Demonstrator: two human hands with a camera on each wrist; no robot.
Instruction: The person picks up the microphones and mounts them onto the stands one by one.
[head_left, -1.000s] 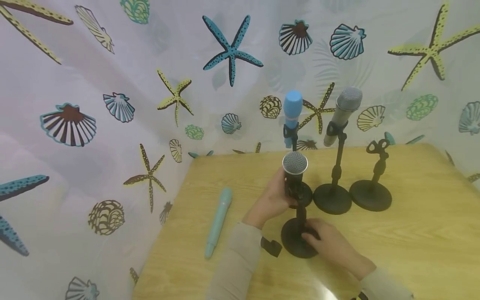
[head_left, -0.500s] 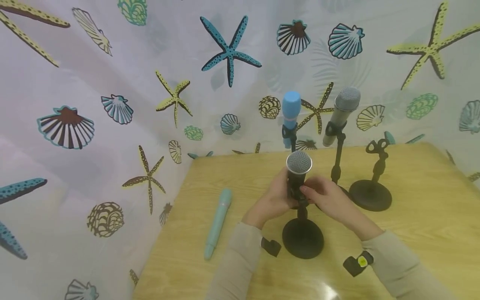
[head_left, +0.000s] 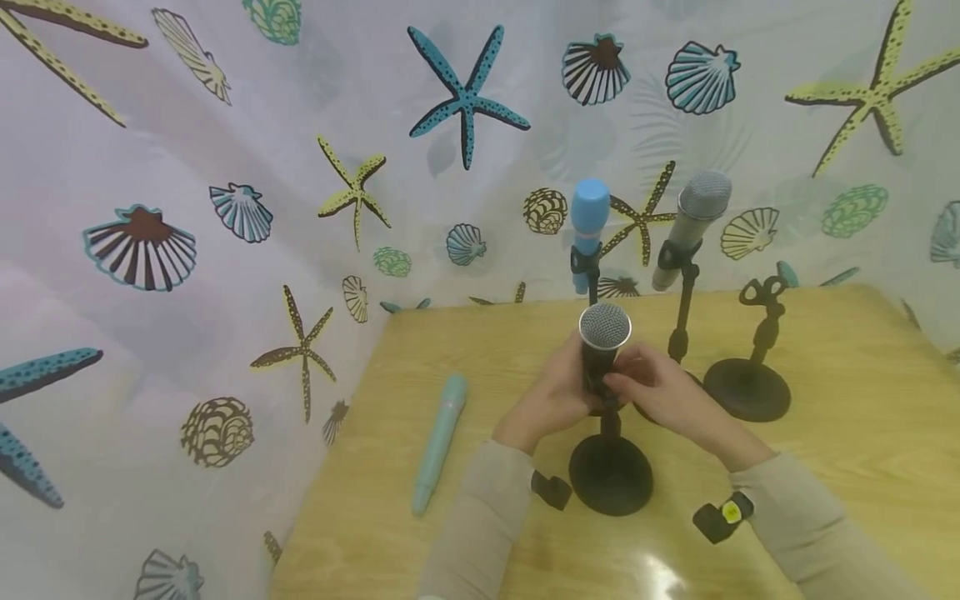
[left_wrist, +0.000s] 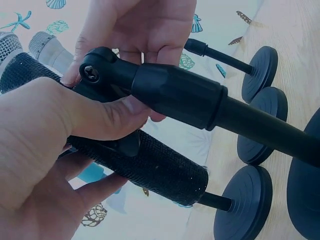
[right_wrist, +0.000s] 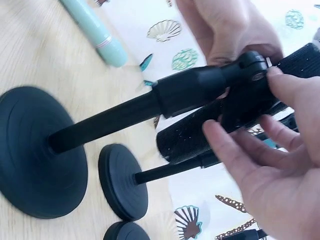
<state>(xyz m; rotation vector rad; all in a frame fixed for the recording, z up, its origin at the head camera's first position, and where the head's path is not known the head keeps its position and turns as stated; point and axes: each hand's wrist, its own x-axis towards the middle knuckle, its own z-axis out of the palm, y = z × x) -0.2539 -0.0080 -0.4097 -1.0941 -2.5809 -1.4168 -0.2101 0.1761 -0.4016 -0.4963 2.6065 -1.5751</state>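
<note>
A black microphone [head_left: 604, 327] with a silver mesh head sits in the clip of a small black desk stand [head_left: 611, 475]. My left hand [head_left: 551, 390] curls round the microphone from the left, its thumb lying across the clip [left_wrist: 102, 92] in the left wrist view. From the other side, my right hand [head_left: 660, 392] holds the clip between thumb and fingers, one fingertip against the microphone's body [right_wrist: 187, 137] in the right wrist view. The stand's round base [right_wrist: 40, 160] rests on the table.
On the wooden table [head_left: 847, 467] lies a mint-green microphone [head_left: 439, 446] at left. Behind the hands, one stand bears a blue microphone [head_left: 589, 215] and another a silver one [head_left: 697, 217]. A bare-clipped stand [head_left: 750, 387] is at right. Patterned cloth [head_left: 300, 108] hangs behind.
My right hand has risen from the stand's base to the clip and microphone. The microphone has shifted slightly to the right. My left hand keeps its hold.
</note>
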